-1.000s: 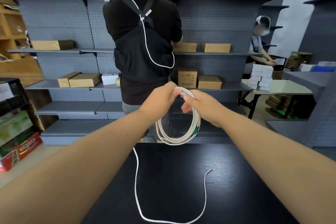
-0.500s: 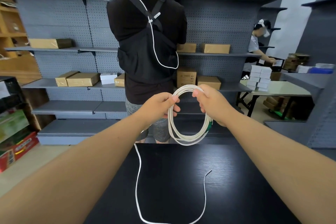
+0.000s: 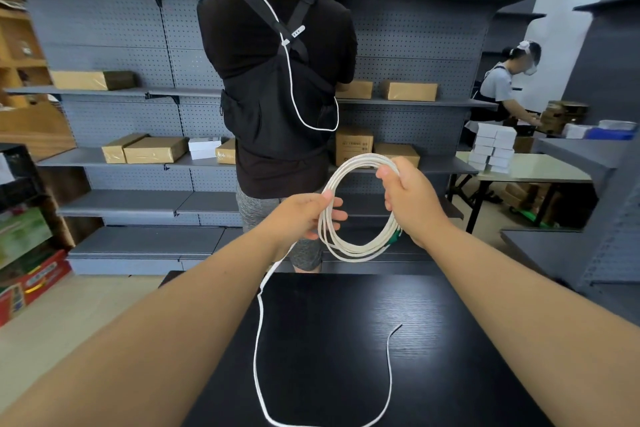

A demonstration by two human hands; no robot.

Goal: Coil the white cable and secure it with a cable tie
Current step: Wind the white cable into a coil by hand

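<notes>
The white cable [image 3: 349, 248] hangs as a coil of several loops above the far edge of the black table [image 3: 332, 350]. My right hand [image 3: 410, 199] grips the coil at its upper right. My left hand [image 3: 304, 215] pinches the coil's left side. A green piece [image 3: 394, 236] shows on the coil's right side below my right hand. The loose tail [image 3: 258, 350] drops from my left hand onto the table, curves along the near edge and ends at a free tip [image 3: 400, 325]. No cable tie is visible.
A person in black [image 3: 277, 87] stands close beyond the table, facing grey shelves [image 3: 121, 156] with cardboard boxes. Another person [image 3: 505, 94] works at a table [image 3: 530, 168] on the right. Colourful boxes [image 3: 24, 253] stand on the floor at left.
My hands have moved apart and the coil has opened from a narrow bunch into a wide round loop, raised a little higher. The tail on the table lies about the same.
</notes>
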